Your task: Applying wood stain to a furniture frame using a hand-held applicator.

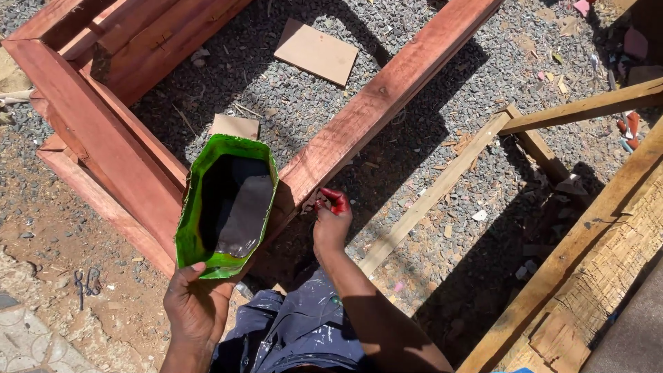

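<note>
The left hand (195,304) grips the lower edge of a green cut-open container (224,207), held tilted with its mouth toward the camera. The interior is dark, and a glossy dark surface shows inside (liquid or lining, cannot tell which). The container sits in front of the near-left part of the frame, just left of the right hand.

The right hand (331,221) reaches away from the body toward the red-brown rail (387,90). Its fingers are curled narrowly and the fingertips (338,200) are coated in red. They appear pinched on a small item, but what that item is cannot be made out. The hand lies at, or just beside, the near end of the rail; contact cannot be confirmed.

Progress, judged from colour:
- The red-brown timber frame (90,124) at the left and far left shows an even red-brown tone on all visible faces. These faces appear done.
- The rail running from the far right down toward the right hand is likewise coloured along its visible length.
- The pale timber slat (442,186) on the gravel (304,103), the pale beam (587,107) at the far right and the rough bare beam (594,269) at the near right carry no colour. If these belong to the same work, they remain.

A flat cardboard piece (316,52) lies on the gravel inside the frame. A pair of pliers (86,283) lies on the soil at the near left, well apart from both hands.
</note>
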